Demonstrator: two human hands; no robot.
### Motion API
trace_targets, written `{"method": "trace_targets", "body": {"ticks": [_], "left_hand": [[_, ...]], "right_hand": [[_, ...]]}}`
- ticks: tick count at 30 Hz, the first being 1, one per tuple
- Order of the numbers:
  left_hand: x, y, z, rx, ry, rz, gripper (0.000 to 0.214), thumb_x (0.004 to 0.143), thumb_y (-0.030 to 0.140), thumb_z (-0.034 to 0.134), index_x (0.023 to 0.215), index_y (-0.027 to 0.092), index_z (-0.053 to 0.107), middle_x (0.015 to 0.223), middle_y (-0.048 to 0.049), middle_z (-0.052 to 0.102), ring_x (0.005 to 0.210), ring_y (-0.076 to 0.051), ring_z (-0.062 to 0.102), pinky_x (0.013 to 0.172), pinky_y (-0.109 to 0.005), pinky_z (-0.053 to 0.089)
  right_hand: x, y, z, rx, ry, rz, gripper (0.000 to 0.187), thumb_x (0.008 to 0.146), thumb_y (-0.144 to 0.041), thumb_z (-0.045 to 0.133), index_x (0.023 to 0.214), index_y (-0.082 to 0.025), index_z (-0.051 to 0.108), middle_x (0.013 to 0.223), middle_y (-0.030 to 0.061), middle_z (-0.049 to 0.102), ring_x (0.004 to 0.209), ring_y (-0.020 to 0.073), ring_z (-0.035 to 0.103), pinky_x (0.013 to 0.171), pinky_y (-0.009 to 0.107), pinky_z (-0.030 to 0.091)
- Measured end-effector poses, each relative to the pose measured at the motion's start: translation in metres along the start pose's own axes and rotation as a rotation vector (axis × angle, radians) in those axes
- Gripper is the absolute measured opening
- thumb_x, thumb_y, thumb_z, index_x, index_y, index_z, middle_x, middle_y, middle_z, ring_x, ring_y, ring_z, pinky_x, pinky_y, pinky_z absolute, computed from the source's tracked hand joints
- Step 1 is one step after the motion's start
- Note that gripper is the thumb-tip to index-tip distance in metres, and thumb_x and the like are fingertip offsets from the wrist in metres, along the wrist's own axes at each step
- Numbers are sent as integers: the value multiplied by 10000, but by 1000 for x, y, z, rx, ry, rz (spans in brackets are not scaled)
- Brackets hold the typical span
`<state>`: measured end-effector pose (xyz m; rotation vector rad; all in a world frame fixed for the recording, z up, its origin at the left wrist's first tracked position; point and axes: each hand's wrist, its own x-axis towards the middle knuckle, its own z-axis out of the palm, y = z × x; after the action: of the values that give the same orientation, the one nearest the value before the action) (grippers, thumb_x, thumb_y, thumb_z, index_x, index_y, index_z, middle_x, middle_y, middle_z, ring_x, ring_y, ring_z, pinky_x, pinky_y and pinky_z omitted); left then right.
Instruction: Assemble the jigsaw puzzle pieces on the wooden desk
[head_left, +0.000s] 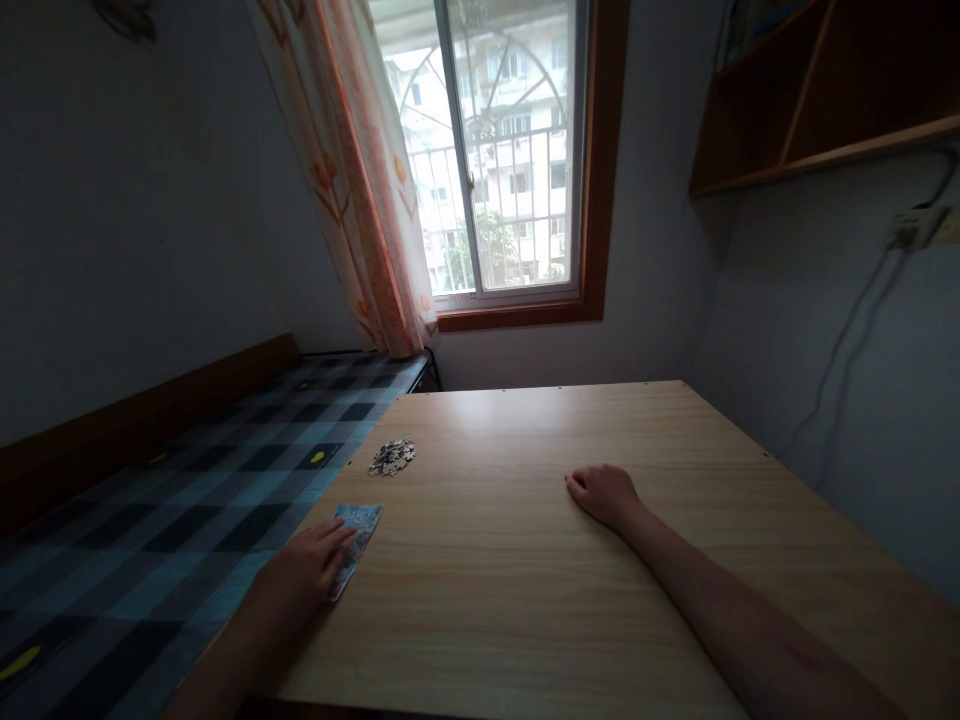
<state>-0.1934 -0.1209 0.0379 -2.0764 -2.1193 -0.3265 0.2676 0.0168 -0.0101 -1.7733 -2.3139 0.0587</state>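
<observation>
My left hand [301, 565] lies over a flat blue printed card or packet [364, 518] near the table's left edge. Its fingers are stretched out across the packet and cover part of it. A small heap of jigsaw puzzle pieces [392, 457] sits on the table just beyond that packet. On the right half of the table rests my right hand [602, 492], its fingers curled in and nothing visible in them.
Both forearms lie over a light wooden table [495, 600]. A bed with a checked cover [217, 500] adjoins its left side. Behind stand a curtain [360, 180] and a barred window [517, 150]. A wall shelf [795, 100] and a hanging cable [847, 320] are at right.
</observation>
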Motion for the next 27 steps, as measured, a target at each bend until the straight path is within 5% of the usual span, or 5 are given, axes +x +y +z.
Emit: {"method": "trace_targets", "body": {"ticks": [4, 7, 20, 23, 27], "left_hand": [[-5, -40, 26, -2, -88, -87, 541, 896, 375, 345, 1289, 212, 679, 1415, -52, 599, 1344, -240, 532, 1141, -405, 405], [-14, -22, 39, 81, -86, -150, 566, 925, 343, 324, 1385, 169, 605, 1488, -95, 516, 1397, -263, 471, 1165, -452, 355], [-57, 238, 59, -144, -279, 117, 667, 934, 533, 393, 1545, 266, 397, 1633, -100, 283, 1512, -396, 200, 1196, -676, 123], [-60, 273, 60, -210, -362, 73, 719, 917, 556, 398, 1564, 245, 351, 1651, -108, 242, 1515, -440, 127, 1192, -707, 16], [-62, 283, 64, -239, -309, 82, 701, 926, 592, 381, 1546, 267, 384, 1593, -132, 355, 1469, -437, 239, 1199, -697, 33]], "right_hand": [[0, 1, 0, 10, 10, -3, 440, 1002, -417, 412, 843, -232, 778, 886, 92, 777, 815, 213, 705, 631, 279, 367], [1, 2, 1, 17, 13, -1, 438, 1000, -420, 417, 838, -229, 776, 888, 94, 776, 815, 211, 700, 632, 276, 360], [-5, 11, 1, 80, 26, -54, 386, 976, -416, 467, 795, -217, 743, 850, 77, 760, 776, 194, 659, 621, 273, 317], [-8, 13, -2, 106, 18, -108, 393, 971, -435, 481, 761, -215, 730, 773, 50, 737, 729, 173, 634, 623, 266, 327], [-9, 14, -5, 324, 39, -295, 309, 946, -401, 532, 843, -209, 751, 806, 42, 724, 781, 172, 631, 725, 255, 406]]}}
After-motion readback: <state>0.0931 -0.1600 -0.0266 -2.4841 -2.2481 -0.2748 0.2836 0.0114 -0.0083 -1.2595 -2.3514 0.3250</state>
